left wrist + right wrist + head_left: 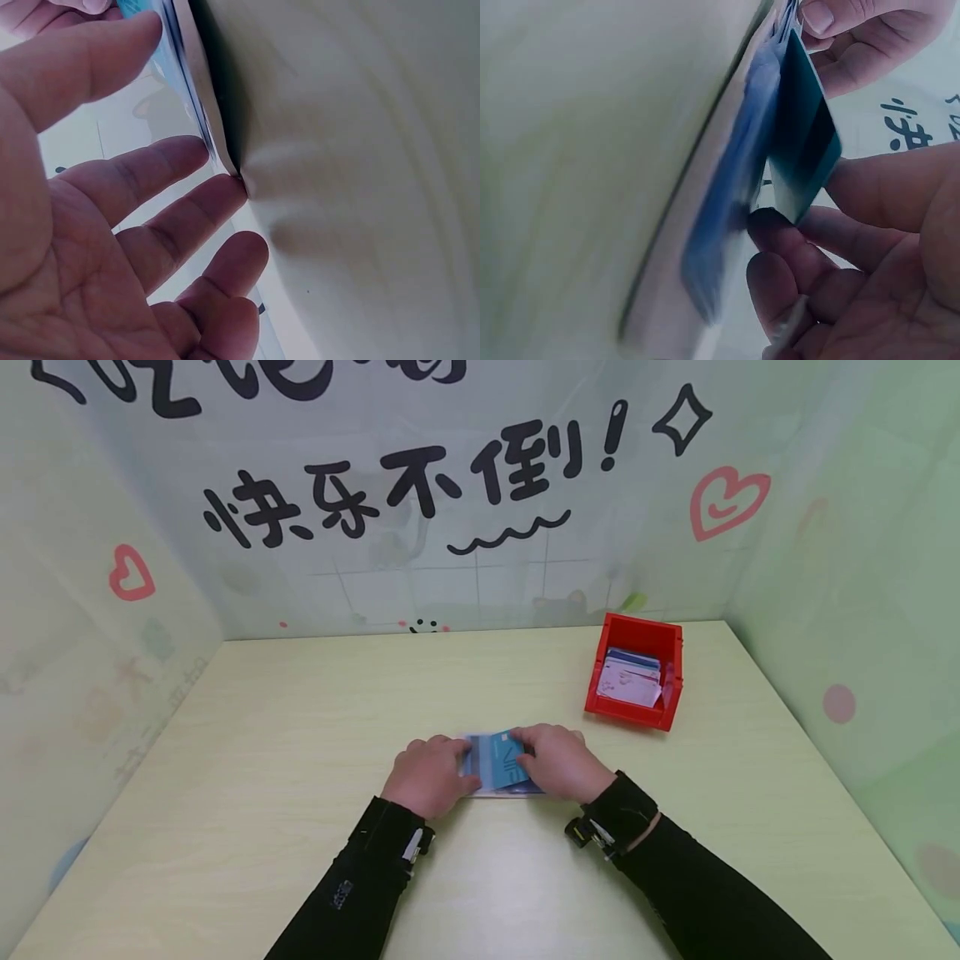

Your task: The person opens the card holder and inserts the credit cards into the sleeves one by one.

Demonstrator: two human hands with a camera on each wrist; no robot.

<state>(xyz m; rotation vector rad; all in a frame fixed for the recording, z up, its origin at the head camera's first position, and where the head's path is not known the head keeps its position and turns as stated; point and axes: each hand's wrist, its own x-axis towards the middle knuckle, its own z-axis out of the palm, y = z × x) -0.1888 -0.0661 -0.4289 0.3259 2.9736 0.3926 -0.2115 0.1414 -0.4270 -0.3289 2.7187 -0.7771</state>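
Note:
A flat card holder with bluish sleeves lies on the table between both hands. My right hand pinches a blue card marked VIP by its right side, over the holder. In the right wrist view the card stands tilted above the bluish sleeves, the thumb on one face and fingers on the other. My left hand rests at the holder's left side. In the left wrist view its thumb lies over the holder, and two nearly straight fingers touch the edge and the tabletop.
A red plastic bin stands at the back right of the table, with several pinkish and blue cards inside. Printed fabric walls with dark lettering enclose the pale wooden table at the back and both sides.

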